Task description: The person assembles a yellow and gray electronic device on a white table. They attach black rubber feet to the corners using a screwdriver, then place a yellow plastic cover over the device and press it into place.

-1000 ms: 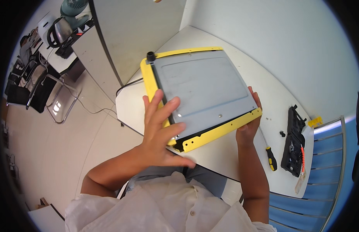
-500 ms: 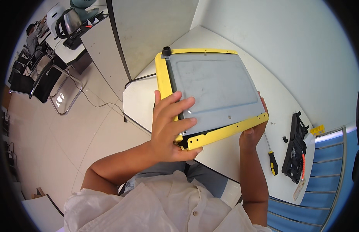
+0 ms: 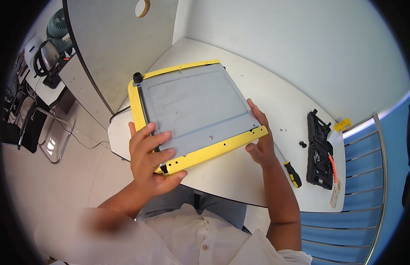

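Observation:
Held up over the white table is a flat grey metal panel [image 3: 196, 104] with yellow strips along its left, far and near sides. A black round knob or foot [image 3: 137, 77] stands out at its far left corner. My left hand [image 3: 152, 163] grips the near left corner, fingers over the grey face and thumb under the yellow edge. At the near right corner my right hand [image 3: 262, 143] holds the panel, fingers along the right side and thumb by the near strip. Parts of the right fingers are hidden behind it.
Right of my right hand lies a black and yellow screwdriver [image 3: 293, 175]. Beyond it are an open black tool case [image 3: 320, 154], small black parts [image 3: 302, 144] and an orange flexible shaft [image 3: 332, 167]. A partition [image 3: 125, 48] rises at the table's left; metal rails [image 3: 368, 196] flank its right.
The whole view has shifted, so the panel and table appear further left. The near yellow strip now sits closer against the grey panel at the left corner. Both hands keep their grip.

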Demonstrator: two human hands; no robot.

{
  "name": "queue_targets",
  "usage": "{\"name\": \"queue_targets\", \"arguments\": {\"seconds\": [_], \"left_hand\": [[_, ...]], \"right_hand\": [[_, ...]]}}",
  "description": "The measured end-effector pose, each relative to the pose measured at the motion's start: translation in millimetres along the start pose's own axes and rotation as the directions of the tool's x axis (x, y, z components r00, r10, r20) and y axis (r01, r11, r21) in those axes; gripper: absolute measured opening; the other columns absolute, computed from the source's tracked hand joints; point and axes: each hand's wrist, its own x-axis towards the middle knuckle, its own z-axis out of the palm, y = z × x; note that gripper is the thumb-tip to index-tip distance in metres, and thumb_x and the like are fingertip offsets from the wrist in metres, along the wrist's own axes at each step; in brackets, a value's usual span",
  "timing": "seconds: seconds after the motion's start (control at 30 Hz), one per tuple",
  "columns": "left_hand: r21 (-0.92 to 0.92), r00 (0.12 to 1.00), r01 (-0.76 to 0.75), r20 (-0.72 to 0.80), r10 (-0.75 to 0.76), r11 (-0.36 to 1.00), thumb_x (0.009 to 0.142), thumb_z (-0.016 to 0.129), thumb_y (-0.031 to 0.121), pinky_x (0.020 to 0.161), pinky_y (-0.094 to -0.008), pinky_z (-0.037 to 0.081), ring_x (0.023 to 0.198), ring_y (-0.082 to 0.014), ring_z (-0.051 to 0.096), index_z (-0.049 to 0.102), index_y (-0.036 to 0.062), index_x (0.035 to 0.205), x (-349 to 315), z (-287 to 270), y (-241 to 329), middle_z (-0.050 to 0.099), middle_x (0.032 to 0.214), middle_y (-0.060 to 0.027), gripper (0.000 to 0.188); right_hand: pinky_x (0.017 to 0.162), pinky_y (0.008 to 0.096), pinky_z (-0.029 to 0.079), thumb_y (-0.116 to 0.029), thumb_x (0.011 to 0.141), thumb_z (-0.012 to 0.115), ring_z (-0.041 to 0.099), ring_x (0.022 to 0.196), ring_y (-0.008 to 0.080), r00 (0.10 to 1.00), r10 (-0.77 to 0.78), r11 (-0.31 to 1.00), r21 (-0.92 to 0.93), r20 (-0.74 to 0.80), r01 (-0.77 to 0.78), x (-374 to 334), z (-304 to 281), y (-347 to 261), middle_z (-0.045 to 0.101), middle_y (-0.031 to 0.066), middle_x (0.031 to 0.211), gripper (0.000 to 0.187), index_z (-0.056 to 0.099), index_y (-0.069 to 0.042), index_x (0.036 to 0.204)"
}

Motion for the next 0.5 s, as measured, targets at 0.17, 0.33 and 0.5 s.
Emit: {"name": "queue_targets", "arguments": {"seconds": [0.17, 0.33, 0.5], "left_hand": [[-0.001, 0.998, -0.042, 0.052, 0.042, 0.999, 0.07, 0.074, 0.057, 0.112, -0.0571, 0.011, 0.122, -0.0377, 0.046, 0.06, 0.0105, 0.107, 2, -8, -3, 0.061, 0.118, -0.0125, 0.061], [-0.058, 0.999, -0.028, -0.02, 0.027, 0.998, 0.064, 0.071, 0.07, 0.112, -0.0561, 0.01, 0.123, -0.037, 0.045, 0.059, 0.0112, 0.114, 0, 2, -2, 0.06, 0.119, -0.0122, 0.078], [-0.032, 0.996, -0.034, -0.079, 0.031, 0.999, 0.064, 0.075, 0.064, 0.111, -0.056, 0.012, 0.121, -0.037, 0.045, 0.062, 0.0134, 0.108, 2, 9, 4, 0.06, 0.117, -0.0119, 0.068]], "right_hand": [[0.11, 0.0415, 0.028, -0.064, 0.074, 0.068, 0.038, 0.134, 0.0321, 0.994, -0.093, 0.994, 0.064, 0.055, 0.089, 17, -3, 8, 0.035, 0.0197, 0.148, 0.106, 0.018, -0.007, 0.148], [0.112, 0.0421, 0.027, -0.072, 0.071, 0.063, 0.036, 0.136, 0.0318, 0.962, -0.028, 0.926, 0.355, -0.273, 0.127, 18, 34, 7, 0.035, 0.0237, 0.145, 0.124, -0.009, -0.008, 0.148], [0.114, 0.0491, 0.012, -0.078, 0.08, 0.041, 0.039, 0.134, 0.0317, 0.948, -0.209, 0.978, -0.074, -0.239, 0.196, 23, 26, 14, 0.049, 0.0219, 0.134, 0.091, 0.036, -0.003, 0.131]]}}
